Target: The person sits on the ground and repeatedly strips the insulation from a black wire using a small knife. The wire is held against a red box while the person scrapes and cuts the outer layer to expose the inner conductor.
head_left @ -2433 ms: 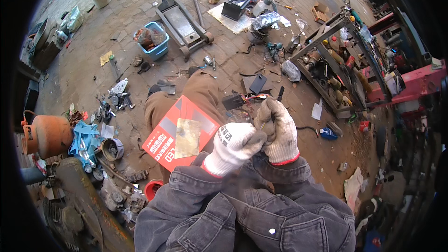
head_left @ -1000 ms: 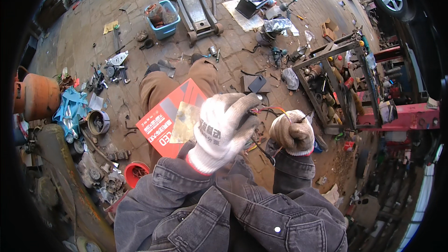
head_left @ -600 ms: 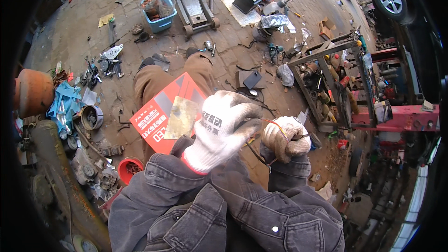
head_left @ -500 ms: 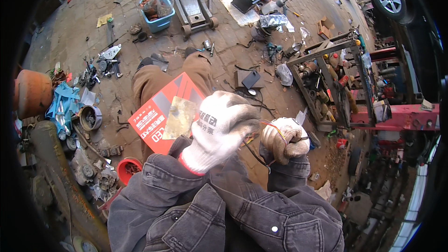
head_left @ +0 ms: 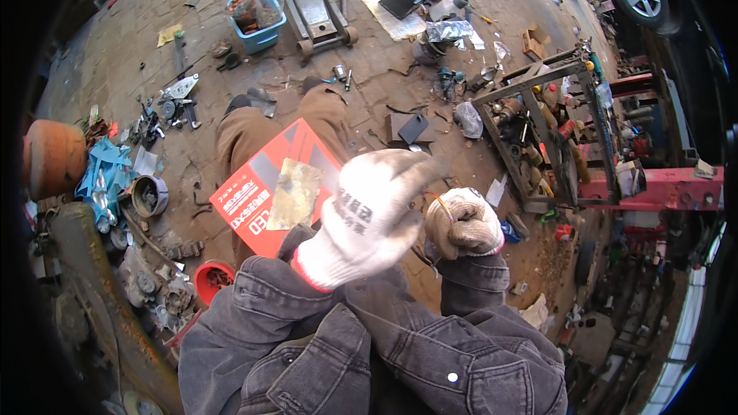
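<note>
My right hand (head_left: 465,223), in a white knit glove with soiled fingers, is closed round thin wires (head_left: 441,200). One red-and-yellow strand loops out toward the left hand, and a dark lead shows below between the hands. My left hand (head_left: 369,204), gloved in white with a red cuff edge, is close beside it; its fingers are smeared by motion, and their grip on the wire cannot be made out. Under the left wrist, a red printed box (head_left: 244,198) lies across my lap. A stained yellowish sheet (head_left: 295,194) rests on that box.
A dark phone (head_left: 413,129) lies on a box ahead. Farther off are a floor jack (head_left: 311,8) and a blue basin (head_left: 265,37). At right stands a metal frame (head_left: 530,81) full of parts; at left, a red bowl (head_left: 212,280) and scattered scrap.
My left hand has shifted slightly right and its fingers have lifted and spread in a blur. The right hand remains closed near the same spot, and the wire loop between them has changed shape.
</note>
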Demonstrator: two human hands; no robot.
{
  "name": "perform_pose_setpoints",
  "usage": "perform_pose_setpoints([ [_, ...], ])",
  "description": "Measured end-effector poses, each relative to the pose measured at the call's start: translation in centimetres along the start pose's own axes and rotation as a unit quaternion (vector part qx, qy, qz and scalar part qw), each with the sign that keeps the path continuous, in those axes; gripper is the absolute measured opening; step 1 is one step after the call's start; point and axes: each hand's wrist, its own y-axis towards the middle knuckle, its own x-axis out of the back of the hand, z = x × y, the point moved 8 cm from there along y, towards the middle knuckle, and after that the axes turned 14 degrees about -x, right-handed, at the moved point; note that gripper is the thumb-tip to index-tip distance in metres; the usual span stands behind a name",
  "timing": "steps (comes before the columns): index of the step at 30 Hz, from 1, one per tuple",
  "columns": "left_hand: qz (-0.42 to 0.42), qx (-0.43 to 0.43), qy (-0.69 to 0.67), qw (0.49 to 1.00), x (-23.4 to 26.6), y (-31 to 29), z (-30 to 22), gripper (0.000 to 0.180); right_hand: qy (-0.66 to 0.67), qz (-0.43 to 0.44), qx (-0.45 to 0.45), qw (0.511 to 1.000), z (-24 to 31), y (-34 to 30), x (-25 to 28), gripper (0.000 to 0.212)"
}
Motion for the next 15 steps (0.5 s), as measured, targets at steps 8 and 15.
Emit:
perform_pose_setpoints([
  [8,0.098,0.005,0.133,0.986,1.4,1.3,3.4,0.029,0.062,0.044,-0.127,0.989,0.1,0.8,-1.8,0.049],
  [15,0.016,-0.019,0.195,0.98,10.3,1.3,5.8,0.028,-0.081,0.106,-0.146,0.98,-0.6,4.4,-5.1,0.052],
])
